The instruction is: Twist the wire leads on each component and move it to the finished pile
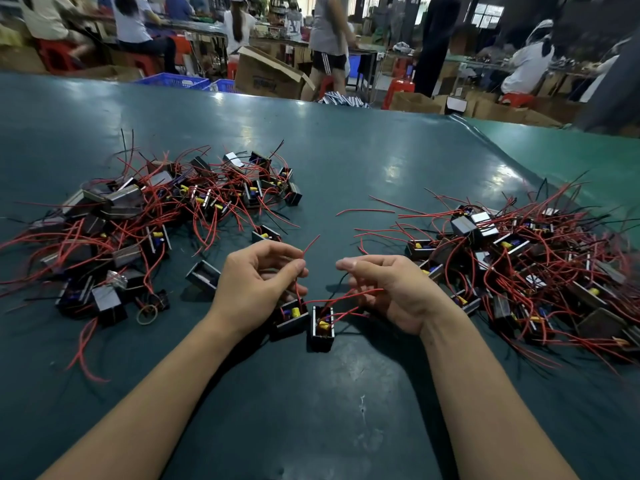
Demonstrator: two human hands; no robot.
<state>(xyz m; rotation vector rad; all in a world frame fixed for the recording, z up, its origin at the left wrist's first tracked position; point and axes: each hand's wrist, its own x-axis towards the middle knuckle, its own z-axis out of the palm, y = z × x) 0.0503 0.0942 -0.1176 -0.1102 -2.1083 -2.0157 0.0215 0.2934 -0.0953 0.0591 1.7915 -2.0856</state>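
Two components (322, 323) sit on the table between the hands. Left hand (256, 282) pinches a red lead (304, 252); right hand (388, 289) curls round other leads. Both piles, left (138, 220) and right (519, 265), are large (which is finished cannot be told), so much work remains.

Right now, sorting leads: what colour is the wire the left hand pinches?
Red wire, head view.

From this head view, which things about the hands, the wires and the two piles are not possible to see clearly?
- Head view: where the red lead pinched by the left hand ends; the fingers cover it.
- Whether the right hand grips a wire; its curled fingers hide the palm side.
- Which pile is finished: left pile and right pile look alike.
- The right pile's far side, cut by the frame edge.
- Markings on the two components near the hands: too small.
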